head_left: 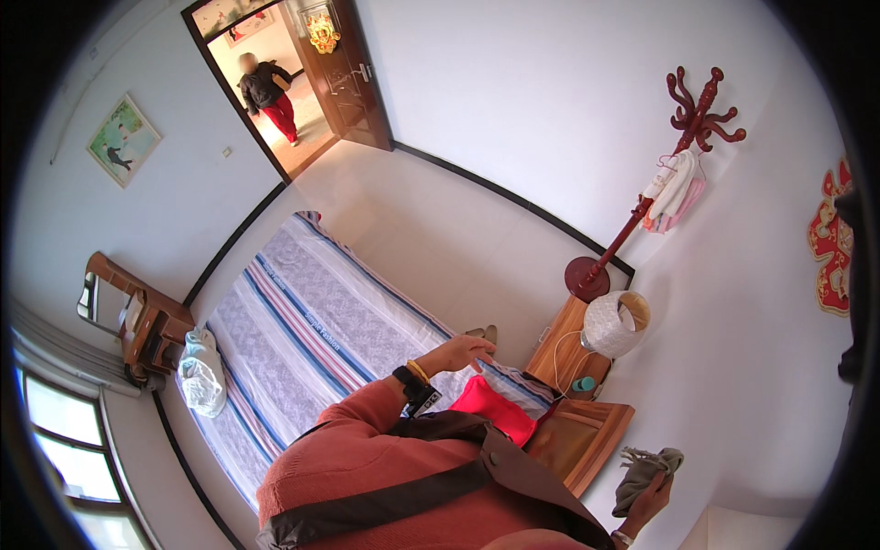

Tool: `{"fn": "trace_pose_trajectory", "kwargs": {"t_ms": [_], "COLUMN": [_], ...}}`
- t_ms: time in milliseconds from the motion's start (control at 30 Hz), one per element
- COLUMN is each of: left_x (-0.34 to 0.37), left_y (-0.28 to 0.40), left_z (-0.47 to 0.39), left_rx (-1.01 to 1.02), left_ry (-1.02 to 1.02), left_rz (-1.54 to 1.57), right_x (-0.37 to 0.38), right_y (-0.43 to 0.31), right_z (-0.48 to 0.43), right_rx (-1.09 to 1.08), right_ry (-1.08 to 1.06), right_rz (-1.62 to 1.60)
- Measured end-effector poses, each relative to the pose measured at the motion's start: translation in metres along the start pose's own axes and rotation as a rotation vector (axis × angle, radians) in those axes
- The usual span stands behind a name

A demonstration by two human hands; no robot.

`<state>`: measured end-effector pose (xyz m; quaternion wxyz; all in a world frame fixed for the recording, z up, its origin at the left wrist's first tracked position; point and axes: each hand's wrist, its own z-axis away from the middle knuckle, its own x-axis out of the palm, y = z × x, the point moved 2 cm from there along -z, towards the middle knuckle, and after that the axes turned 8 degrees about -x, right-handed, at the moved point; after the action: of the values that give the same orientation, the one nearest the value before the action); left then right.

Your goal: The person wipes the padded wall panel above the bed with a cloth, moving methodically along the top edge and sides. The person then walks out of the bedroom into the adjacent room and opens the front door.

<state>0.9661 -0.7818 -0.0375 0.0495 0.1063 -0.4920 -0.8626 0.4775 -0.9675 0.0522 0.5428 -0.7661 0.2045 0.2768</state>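
My left hand (pixel 457 353) hangs over the near side of the bed with its fingers apart and nothing in them. A yellow bracelet and a black wrist device (pixel 416 388) are on that wrist. Under and beside the hand are the striped bedspread (pixel 309 302) and a red pillow (pixel 491 407); whether the hand touches either I cannot tell. Low on the right, my right hand (pixel 650 502) grips a grey-green fringed cloth (pixel 639 474), past the end of the wooden headboard (pixel 584 440) and close to the white wall.
A wooden nightstand (pixel 560 337) holds a white-shaded lamp (pixel 615 320), a teal container (pixel 583 383) and a white cable. Behind it stands a red coat rack (pixel 619 240) with clothes. Slippers (pixel 488 335) lie beside the bed. A person (pixel 265 86) is in the open doorway. A dressing table (pixel 151 330) stands far left.
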Motion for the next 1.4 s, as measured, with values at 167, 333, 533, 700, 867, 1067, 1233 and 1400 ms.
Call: {"fn": "trace_pose_trajectory", "kwargs": {"t_ms": [167,333,533,700,867,1067,1233,1400], "left_x": [0.002,0.002,0.005,0.008,0.015,0.021,0.026,0.028], "left_y": [-0.003,0.007,0.009,-0.003,-0.01,-0.015,-0.012,-0.004], "left_z": [0.003,0.013,0.015,0.004,-0.006,-0.02,-0.025,-0.022], "left_rx": [-0.019,0.01,0.01,0.03,0.02,0.036,0.05,0.038], "left_ry": [0.0,0.028,0.037,0.023,-0.003,-0.07,-0.071,-0.091], "left_rz": [0.08,0.04,0.006,0.002,0.037,0.027,0.026,0.005], "right_x": [0.004,0.009,0.008,0.004,-0.002,-0.016,-0.024,-0.028], "right_y": [-0.004,-0.009,-0.004,-0.007,-0.03,-0.066,-0.084,-0.085], "right_z": [0.003,0.004,0.005,0.007,0.007,0.007,0.006,0.006], "right_rx": [0.017,-0.069,0.013,-0.017,-0.07,-0.09,-0.161,-0.152], "right_ry": [-0.021,0.024,-0.02,0.0,0.008,0.01,0.028,0.036], "right_rz": [-0.003,-0.066,-0.071,-0.036,-0.068,-0.118,-0.147,-0.145]}}
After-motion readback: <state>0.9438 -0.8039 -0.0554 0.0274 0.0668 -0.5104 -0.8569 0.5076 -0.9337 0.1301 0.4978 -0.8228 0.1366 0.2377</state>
